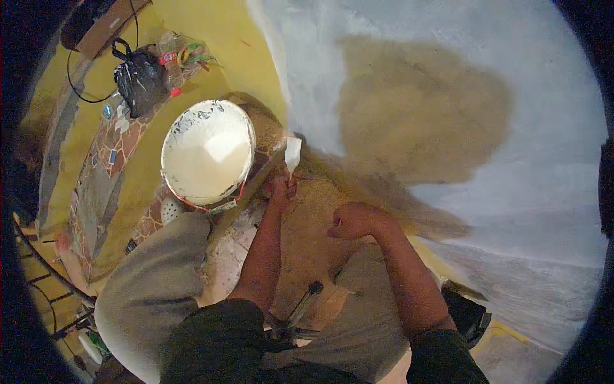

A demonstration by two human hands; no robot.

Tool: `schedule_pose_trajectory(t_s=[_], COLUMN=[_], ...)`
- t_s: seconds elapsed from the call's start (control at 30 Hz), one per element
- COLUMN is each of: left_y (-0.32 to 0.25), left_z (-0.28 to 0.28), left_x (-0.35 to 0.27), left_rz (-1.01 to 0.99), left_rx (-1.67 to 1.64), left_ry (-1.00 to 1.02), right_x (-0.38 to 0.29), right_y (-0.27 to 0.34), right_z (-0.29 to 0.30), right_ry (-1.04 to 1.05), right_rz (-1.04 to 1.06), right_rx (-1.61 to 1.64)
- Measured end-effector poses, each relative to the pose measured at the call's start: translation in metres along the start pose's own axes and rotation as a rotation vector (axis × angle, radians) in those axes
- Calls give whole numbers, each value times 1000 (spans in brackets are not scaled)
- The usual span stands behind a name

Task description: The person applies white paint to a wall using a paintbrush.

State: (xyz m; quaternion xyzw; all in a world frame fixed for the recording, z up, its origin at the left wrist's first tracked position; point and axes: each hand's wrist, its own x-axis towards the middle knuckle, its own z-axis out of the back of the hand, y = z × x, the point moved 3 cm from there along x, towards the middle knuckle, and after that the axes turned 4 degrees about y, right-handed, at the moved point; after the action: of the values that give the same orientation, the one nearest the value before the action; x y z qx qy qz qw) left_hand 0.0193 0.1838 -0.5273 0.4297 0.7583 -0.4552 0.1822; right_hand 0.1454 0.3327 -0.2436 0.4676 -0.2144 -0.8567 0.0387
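My left hand (282,185) grips the thin handle of a small flat tool (293,152) coated in white, a brush or a spatula. Its pale end points up, close to the base of a grey-white painted wall (527,201). Left of that hand stands a round bucket (165,144) holding whitish paint (201,165), its inner wall marked with dark flecks. Over my right knee, my right hand (360,221) is curled in a loose fist. No object shows in it, though the palm side is hidden.
A black plastic bag (138,79) and a clear plastic bottle (171,60) with a red label lie at the upper left. A dark cable (79,91) loops nearby. Low on the right, a black object (463,309) stands near the wall. Yellow paint covers the surface behind the bucket.
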Motion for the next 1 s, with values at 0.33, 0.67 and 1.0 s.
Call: schedule_pose_trajectory(t_s=[0.33,0.67,1.0], left_y=[28,9,-18], left_z=[-14,7,-60], left_x=[69,42,26], left_rz=[-158,-196,-336], left_rx=[450,715,1078], left_ry=[160,-120,-271], right_x=[-14,-22,-20], right_y=[3,17,8], right_z=[3,12,11], right_ry=[-71,-83,-72], right_rz=[38,-3,40], right_rx=[-8,42,0])
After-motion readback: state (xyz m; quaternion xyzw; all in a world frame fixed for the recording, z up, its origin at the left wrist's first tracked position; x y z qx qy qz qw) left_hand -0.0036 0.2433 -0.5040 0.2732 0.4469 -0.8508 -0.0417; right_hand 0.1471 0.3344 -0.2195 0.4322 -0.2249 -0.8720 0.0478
